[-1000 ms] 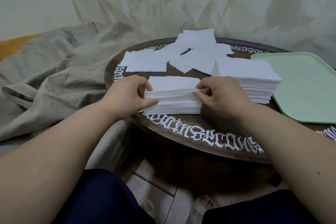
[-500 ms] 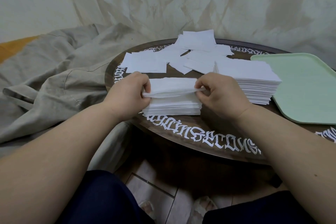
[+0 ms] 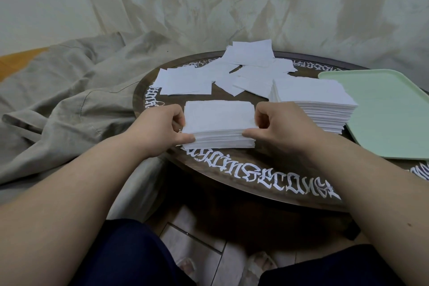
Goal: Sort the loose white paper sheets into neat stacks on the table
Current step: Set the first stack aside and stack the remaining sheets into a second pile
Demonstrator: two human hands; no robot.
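Observation:
A small stack of white paper sheets (image 3: 218, 121) sits near the front edge of the round dark table (image 3: 255, 179). My left hand (image 3: 160, 127) grips the stack's left end, thumb at its front corner. My right hand (image 3: 276, 127) grips its right end the same way. A taller, neat stack of sheets (image 3: 313, 97) stands just to the right, touching my right hand's knuckles. Loose white sheets (image 3: 232, 72) lie scattered and overlapping across the back of the table.
A pale green tray (image 3: 390, 111) rests on the table's right side, beside the tall stack. A rumpled beige cloth (image 3: 65, 95) covers the floor to the left and the wall behind. White lettering rings the table rim. My legs and feet show below.
The upper sheets that my hands held lifted and parted from the small stack have come down onto it. Both hands now press the stack's ends, squaring it.

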